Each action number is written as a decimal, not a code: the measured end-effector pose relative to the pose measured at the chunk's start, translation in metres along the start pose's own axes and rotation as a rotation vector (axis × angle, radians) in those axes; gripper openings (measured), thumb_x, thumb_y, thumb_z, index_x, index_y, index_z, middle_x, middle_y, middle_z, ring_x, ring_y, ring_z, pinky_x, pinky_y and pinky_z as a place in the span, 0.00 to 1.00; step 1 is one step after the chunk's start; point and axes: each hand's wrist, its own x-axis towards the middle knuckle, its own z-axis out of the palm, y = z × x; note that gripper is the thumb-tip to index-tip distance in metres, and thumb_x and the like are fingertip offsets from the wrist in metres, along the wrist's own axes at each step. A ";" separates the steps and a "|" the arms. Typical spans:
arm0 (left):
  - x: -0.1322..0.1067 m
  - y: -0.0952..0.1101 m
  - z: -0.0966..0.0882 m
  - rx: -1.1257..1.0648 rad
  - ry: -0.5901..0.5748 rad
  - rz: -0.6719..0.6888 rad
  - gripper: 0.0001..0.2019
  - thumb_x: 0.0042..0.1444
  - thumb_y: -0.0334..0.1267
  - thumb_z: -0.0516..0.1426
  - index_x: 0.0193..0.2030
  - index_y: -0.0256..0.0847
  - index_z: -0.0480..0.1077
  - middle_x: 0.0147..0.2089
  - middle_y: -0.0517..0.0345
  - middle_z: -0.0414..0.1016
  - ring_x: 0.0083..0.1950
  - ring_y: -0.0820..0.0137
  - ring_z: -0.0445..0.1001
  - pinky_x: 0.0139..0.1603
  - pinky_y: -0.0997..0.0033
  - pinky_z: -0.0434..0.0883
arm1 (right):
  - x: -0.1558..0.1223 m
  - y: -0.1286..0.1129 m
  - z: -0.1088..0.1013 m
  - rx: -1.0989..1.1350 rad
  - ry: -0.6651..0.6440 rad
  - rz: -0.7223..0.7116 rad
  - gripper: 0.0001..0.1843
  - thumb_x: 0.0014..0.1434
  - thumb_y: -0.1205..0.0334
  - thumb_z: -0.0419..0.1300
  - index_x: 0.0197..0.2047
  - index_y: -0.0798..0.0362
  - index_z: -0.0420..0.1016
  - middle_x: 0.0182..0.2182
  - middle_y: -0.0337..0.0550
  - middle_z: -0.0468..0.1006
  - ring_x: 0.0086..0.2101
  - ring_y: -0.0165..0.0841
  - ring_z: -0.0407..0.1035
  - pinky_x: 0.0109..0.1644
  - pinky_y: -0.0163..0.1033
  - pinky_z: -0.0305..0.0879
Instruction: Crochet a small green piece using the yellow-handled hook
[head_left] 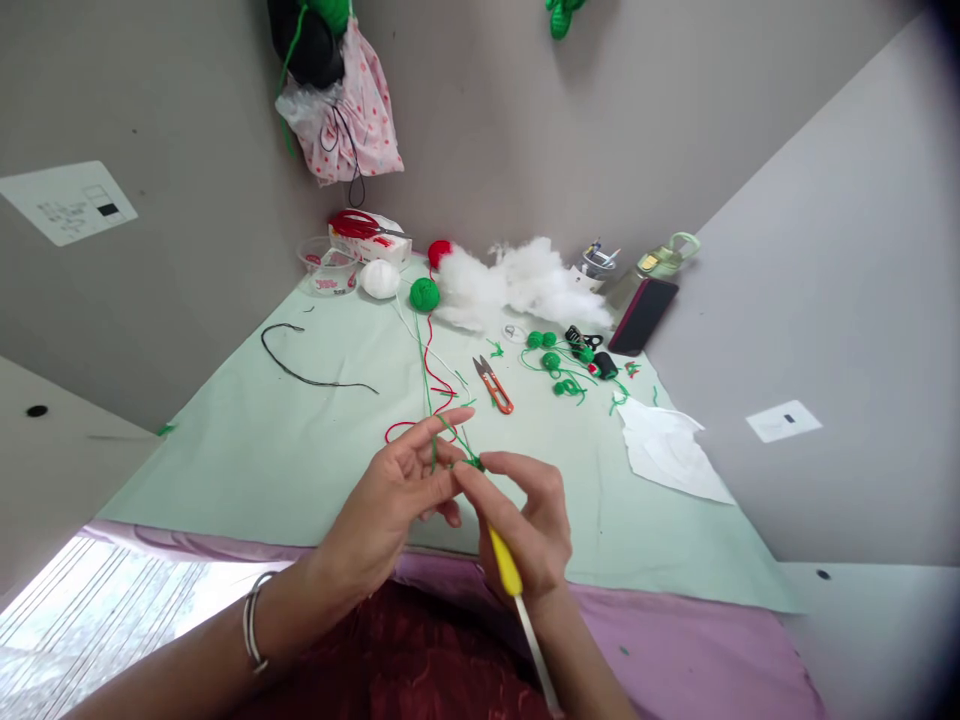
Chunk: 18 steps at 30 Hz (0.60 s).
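Soft, fairly even light covers my pale green cloth-topped bench [247, 450], leaving only faint, soft-edged shadows. The strongest glare sits at lower left, where a pale striped surface [97, 590] bleaches nearly white. The fluffy white fibre stuffing [540, 285] loses some detail to brightness, while my dark red crinkled garment [405, 660] sinks into shade. My left grip [390, 490] and right grip [529, 520] look reasonably clear, yet the tiny green yarn stitches [475, 462] between them blur together. Wide-angle stretching slants the smooth grey walls [480, 130]; the far right edge darkens to black.
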 end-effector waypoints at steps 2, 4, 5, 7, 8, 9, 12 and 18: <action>0.002 0.004 -0.002 -0.093 -0.029 -0.101 0.24 0.53 0.37 0.75 0.58 0.43 0.82 0.32 0.67 0.70 0.23 0.84 0.57 0.25 0.81 0.68 | 0.007 -0.002 -0.002 0.166 0.015 0.149 0.17 0.71 0.70 0.61 0.54 0.41 0.85 0.43 0.45 0.84 0.42 0.39 0.79 0.42 0.45 0.77; 0.004 0.006 -0.003 -0.126 -0.025 -0.101 0.23 0.53 0.35 0.75 0.56 0.42 0.83 0.32 0.67 0.69 0.22 0.86 0.51 0.24 0.82 0.66 | 0.017 -0.004 -0.004 0.348 0.084 0.295 0.14 0.73 0.68 0.57 0.48 0.45 0.85 0.34 0.41 0.82 0.35 0.35 0.76 0.38 0.42 0.75; 0.004 0.007 -0.003 -0.119 -0.020 -0.079 0.23 0.53 0.35 0.75 0.56 0.43 0.83 0.33 0.67 0.70 0.22 0.86 0.51 0.24 0.82 0.66 | 0.021 -0.005 -0.005 0.421 0.095 0.348 0.14 0.74 0.67 0.56 0.45 0.46 0.84 0.32 0.40 0.81 0.33 0.34 0.75 0.38 0.41 0.74; 0.003 0.006 -0.002 -0.081 -0.021 -0.040 0.24 0.52 0.36 0.75 0.57 0.45 0.83 0.36 0.65 0.72 0.22 0.85 0.54 0.23 0.81 0.67 | 0.026 -0.005 -0.004 0.494 0.075 0.394 0.12 0.74 0.65 0.58 0.43 0.47 0.84 0.33 0.41 0.82 0.34 0.34 0.75 0.39 0.41 0.74; 0.002 0.005 -0.001 -0.057 -0.024 -0.026 0.24 0.52 0.37 0.75 0.57 0.46 0.83 0.37 0.63 0.73 0.23 0.83 0.58 0.23 0.80 0.67 | 0.027 -0.005 -0.003 0.496 0.054 0.396 0.12 0.73 0.64 0.59 0.42 0.48 0.84 0.34 0.42 0.83 0.35 0.34 0.76 0.40 0.41 0.75; 0.001 0.003 -0.001 -0.030 -0.024 -0.009 0.24 0.53 0.38 0.75 0.57 0.47 0.83 0.38 0.62 0.73 0.25 0.81 0.61 0.24 0.79 0.68 | 0.026 -0.005 -0.002 0.479 0.038 0.389 0.11 0.73 0.65 0.59 0.43 0.47 0.84 0.36 0.42 0.84 0.36 0.35 0.77 0.40 0.41 0.76; 0.000 -0.002 0.001 0.042 0.006 0.055 0.23 0.54 0.39 0.74 0.58 0.48 0.83 0.38 0.62 0.74 0.28 0.79 0.67 0.26 0.80 0.68 | 0.018 -0.004 0.002 0.332 0.015 0.303 0.13 0.72 0.69 0.59 0.48 0.46 0.85 0.38 0.43 0.85 0.38 0.35 0.79 0.40 0.41 0.77; 0.006 0.000 -0.003 -0.108 -0.025 -0.106 0.19 0.54 0.40 0.74 0.53 0.43 0.85 0.34 0.65 0.71 0.22 0.86 0.50 0.28 0.80 0.67 | 0.012 -0.001 -0.004 0.137 0.013 0.127 0.16 0.70 0.71 0.61 0.54 0.43 0.85 0.43 0.46 0.84 0.41 0.36 0.79 0.42 0.42 0.77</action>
